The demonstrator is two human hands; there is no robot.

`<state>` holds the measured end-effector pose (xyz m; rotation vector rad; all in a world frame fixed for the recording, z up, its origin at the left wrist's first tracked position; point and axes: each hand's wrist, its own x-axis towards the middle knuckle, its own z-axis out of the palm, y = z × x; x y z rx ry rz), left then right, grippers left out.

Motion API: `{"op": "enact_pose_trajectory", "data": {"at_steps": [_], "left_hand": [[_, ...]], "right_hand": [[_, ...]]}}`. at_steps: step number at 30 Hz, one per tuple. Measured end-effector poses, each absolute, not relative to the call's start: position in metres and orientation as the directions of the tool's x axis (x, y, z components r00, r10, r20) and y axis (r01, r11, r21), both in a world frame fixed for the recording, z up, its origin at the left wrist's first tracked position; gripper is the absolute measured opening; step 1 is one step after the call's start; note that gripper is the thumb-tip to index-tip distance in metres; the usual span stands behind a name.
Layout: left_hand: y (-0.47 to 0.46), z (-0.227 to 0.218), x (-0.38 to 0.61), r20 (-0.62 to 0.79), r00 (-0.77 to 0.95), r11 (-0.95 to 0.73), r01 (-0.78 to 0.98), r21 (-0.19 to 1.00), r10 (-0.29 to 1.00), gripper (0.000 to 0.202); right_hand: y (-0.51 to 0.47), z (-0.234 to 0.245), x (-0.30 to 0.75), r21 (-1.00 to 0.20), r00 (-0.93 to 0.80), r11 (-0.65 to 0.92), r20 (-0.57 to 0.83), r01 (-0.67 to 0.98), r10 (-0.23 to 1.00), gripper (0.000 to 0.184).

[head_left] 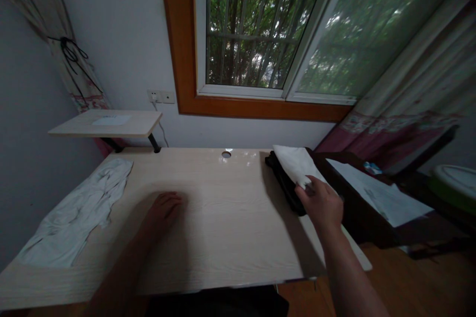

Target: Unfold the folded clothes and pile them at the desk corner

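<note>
My right hand [323,204] grips the near corner of a white folded cloth [295,163] that lies on top of a black garment [286,183] at the right edge of the light wooden desk [230,237]. My left hand [163,208] rests flat on the desk's middle, fingers together, holding nothing. A pale crumpled garment [76,210] lies spread along the desk's left side, apart from both hands.
A small raised shelf [107,124] with a white sheet stands at the desk's back left. A dark side table [372,208] with a white paper [379,193] stands to the right. Window, curtains and a wall socket [160,96] lie behind.
</note>
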<state>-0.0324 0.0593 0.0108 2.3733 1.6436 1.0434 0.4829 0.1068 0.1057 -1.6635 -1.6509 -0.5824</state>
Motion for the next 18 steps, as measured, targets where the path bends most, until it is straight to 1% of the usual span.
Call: {"op": "enact_pose_trajectory", "data": {"at_steps": [3, 4, 6, 8, 10, 12, 14, 16, 18], "left_hand": [[0.059, 0.01, -0.031, 0.487, 0.195, -0.425, 0.799, 0.424, 0.852, 0.023], [0.06, 0.01, -0.031, 0.492, 0.194, -0.428, 0.797, 0.426, 0.849, 0.023], [0.06, 0.011, -0.032, 0.504, 0.175, -0.424, 0.793, 0.438, 0.846, 0.023], [0.059, 0.012, -0.033, 0.506, 0.135, -0.402, 0.788, 0.465, 0.852, 0.023], [0.058, 0.015, -0.034, 0.504, 0.082, -0.369, 0.782, 0.502, 0.86, 0.024], [0.056, 0.018, -0.034, 0.491, 0.025, -0.334, 0.762, 0.554, 0.871, 0.026], [0.054, 0.02, -0.035, 0.454, -0.041, -0.293, 0.714, 0.637, 0.89, 0.028], [0.054, 0.02, -0.038, 0.381, -0.126, -0.225, 0.625, 0.748, 0.916, 0.032], [0.056, 0.018, -0.041, 0.299, -0.226, -0.139, 0.533, 0.835, 0.927, 0.036]], "right_hand": [[0.097, 0.131, 0.442, -0.313, 0.101, 0.199, 0.729, 0.929, 0.677, 0.039], [0.093, 0.139, 0.428, -0.389, 0.119, 0.238, 0.702, 0.89, 0.702, 0.037], [0.089, 0.152, 0.401, -0.582, 0.212, 0.271, 0.628, 0.766, 0.749, 0.037], [0.09, 0.16, 0.38, -0.791, 0.285, 0.289, 0.494, 0.54, 0.821, 0.039], [0.098, 0.161, 0.362, -0.937, 0.28, 0.26, 0.322, 0.235, 0.904, 0.04], [0.11, 0.156, 0.347, -0.985, 0.205, 0.166, 0.152, -0.054, 0.967, 0.039], [0.122, 0.144, 0.331, -0.969, 0.09, 0.038, 0.017, -0.243, 0.996, 0.04], [0.132, 0.124, 0.319, -0.941, -0.022, -0.064, -0.06, -0.333, 0.998, 0.041], [0.138, 0.098, 0.312, -0.929, -0.06, -0.107, -0.092, -0.354, 0.994, 0.04]]}}
